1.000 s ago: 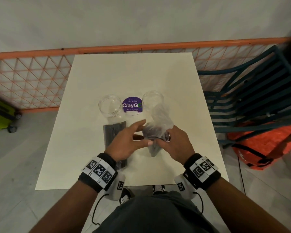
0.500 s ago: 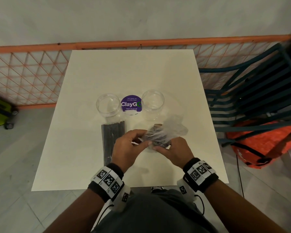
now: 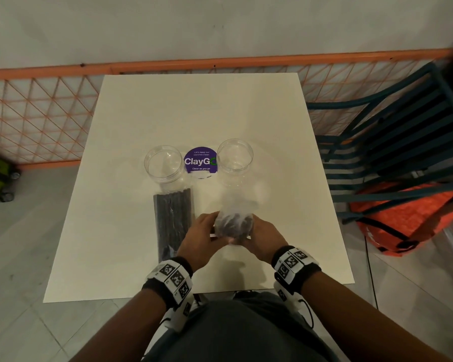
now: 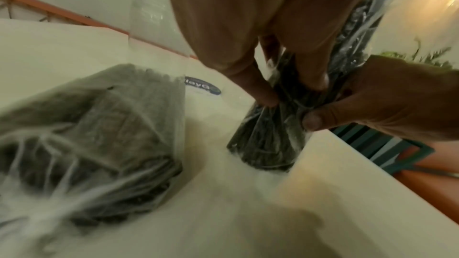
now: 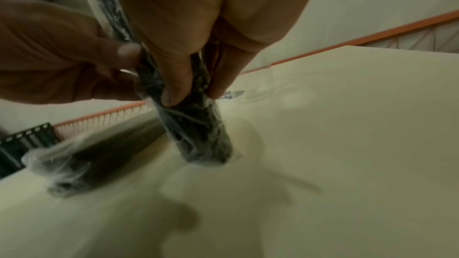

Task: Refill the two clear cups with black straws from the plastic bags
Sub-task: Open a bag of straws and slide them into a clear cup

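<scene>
Tipped upright since, bag of straws (image 3: 233,222) stands seemingly on end, both hands' fingers (image 4: 263,93) curled round it.

Office pantry, "ClayGo" sticker (image 3: 200,161), white table (image 3: 168,113), slatted chair (image 3: 392,142)

A purple sticker (image 3: 200,161) lies on the table (image 3: 147,121); orange fence (image 3: 37,111) behind, teal chair (image 3: 392,142) and orange bag (image 3: 413,218) beside.

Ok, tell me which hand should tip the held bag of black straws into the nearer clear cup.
Right hand, probably. Both hands grip the upright plastic bag of black straws, but the empty clear cup on the right stands straight beyond it; the left hand sits beside the other straw bag.
</scene>
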Demonstrator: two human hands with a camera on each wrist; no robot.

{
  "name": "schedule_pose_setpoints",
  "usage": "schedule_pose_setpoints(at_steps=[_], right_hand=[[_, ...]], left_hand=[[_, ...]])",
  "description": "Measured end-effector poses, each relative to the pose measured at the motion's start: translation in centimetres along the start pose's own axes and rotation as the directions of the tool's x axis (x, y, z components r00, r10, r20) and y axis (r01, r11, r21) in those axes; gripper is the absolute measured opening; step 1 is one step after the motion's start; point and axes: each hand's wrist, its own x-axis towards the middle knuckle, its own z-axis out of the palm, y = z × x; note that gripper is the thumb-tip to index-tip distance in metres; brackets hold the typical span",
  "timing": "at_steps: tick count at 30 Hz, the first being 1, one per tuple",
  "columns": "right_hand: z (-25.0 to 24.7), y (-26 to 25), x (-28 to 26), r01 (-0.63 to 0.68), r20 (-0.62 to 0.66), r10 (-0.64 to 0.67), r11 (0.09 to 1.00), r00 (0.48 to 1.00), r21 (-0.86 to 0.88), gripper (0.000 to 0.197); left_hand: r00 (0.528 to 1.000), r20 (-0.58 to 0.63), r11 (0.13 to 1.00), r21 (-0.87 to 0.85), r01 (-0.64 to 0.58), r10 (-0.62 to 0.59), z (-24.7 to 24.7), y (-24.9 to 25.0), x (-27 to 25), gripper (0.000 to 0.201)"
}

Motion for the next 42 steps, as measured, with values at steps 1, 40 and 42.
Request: schedule_pose_setpoints(at_steps=[1,40,42], right_hand=[[0.2,0.0,0.1,-0.018,0.03,0.019,1.0,0.999,-0.015,0.058],[0.0,-1.1,1.4,0.221,-0.009,-0.222,0.969,0.975,0.109,0.064],[0.0,-1.4,1.5,0.191,0.04,-0.192,0.981,0.981,0.039,0.06]], left_hand=[[1.0,0.019,0.999,0.036,0.023,-0.023,0.3,-0.5,0.2,0.051],[0.982,0.182,0.954,-0.301,0.007,0.05,0.4,1.9,-0.9,0.107],[0.991,0.131,0.974,-0.229,-0.002,0.033,0.6,1.6,-0.7,0.112]])
